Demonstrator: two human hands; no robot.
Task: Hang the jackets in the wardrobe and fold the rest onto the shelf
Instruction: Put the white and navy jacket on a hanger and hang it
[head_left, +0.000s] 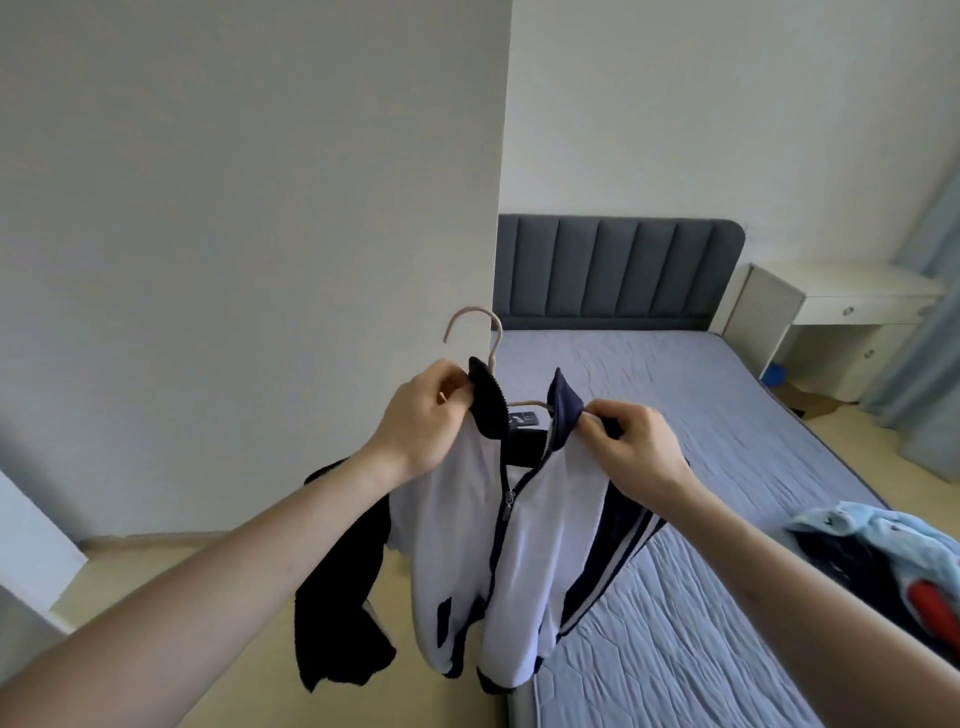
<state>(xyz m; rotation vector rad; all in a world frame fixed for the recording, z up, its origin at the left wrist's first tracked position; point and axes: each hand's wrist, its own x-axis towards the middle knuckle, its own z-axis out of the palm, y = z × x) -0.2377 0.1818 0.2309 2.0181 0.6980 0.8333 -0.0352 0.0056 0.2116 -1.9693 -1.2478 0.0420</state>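
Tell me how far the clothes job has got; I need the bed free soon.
Done: the white and navy jacket already sits on a hanger, zip partly up. In hand: the left hand and right hand pinch its collar, holding it up beside the bed. Left: hanging it, with no wardrobe rail in view, and sorting the clothes pile on the bed.

Both bare arms reached forward and up, converging. Left hand (421, 421) raised at chest height, fingers curled, pinching the jacket (514, 561) collar. Right hand (631, 441) level beside it, knuckles up, fingers pinching the other collar side.
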